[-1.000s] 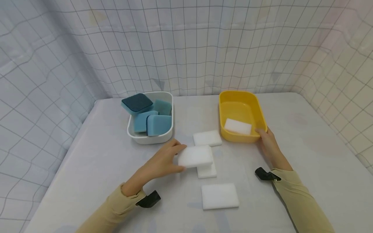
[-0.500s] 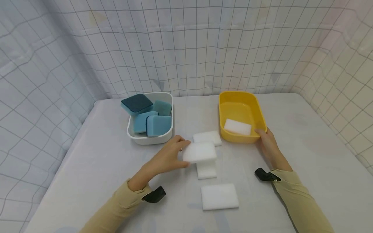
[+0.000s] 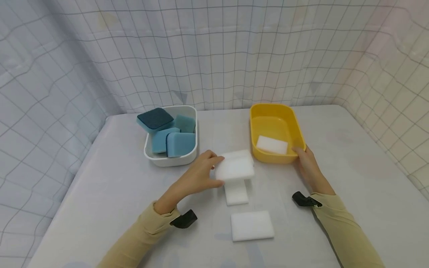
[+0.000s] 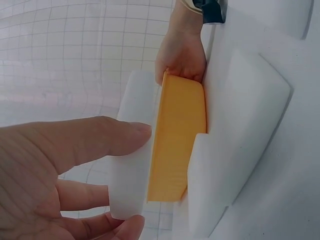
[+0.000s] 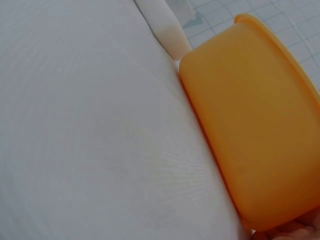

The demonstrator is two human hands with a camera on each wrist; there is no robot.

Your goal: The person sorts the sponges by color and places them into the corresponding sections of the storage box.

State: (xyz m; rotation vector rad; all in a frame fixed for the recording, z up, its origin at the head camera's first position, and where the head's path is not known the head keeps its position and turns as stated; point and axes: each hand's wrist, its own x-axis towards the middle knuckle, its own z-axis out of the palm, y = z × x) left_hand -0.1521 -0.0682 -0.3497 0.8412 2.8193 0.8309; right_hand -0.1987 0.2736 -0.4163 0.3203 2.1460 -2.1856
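My left hand (image 3: 197,175) pinches a white sponge (image 3: 234,168) by its left end, thumb on the near side and fingers on the far side. In the left wrist view the held sponge (image 4: 131,150) is raised off the table. Below it in the head view lies another white sponge (image 3: 236,193), partly covered; one more behind it (image 3: 236,153) shows only its far edge. My right hand (image 3: 306,163) grips the near right corner of a yellow tub (image 3: 278,158), thumb over the rim. Inside the tub rests a white sponge (image 3: 272,144).
A white tub (image 3: 171,161) at the back left holds several blue sponges (image 3: 181,144); one with a dark scouring side (image 3: 155,119) leans over its left rim. A white sponge (image 3: 252,226) lies flat near the front. Grid-patterned cloth (image 3: 214,56) hangs behind and at both sides.
My left hand has carried the white sponge forward and to the right, over the sponge at the back. The right hand keeps its grip on the yellow tub.
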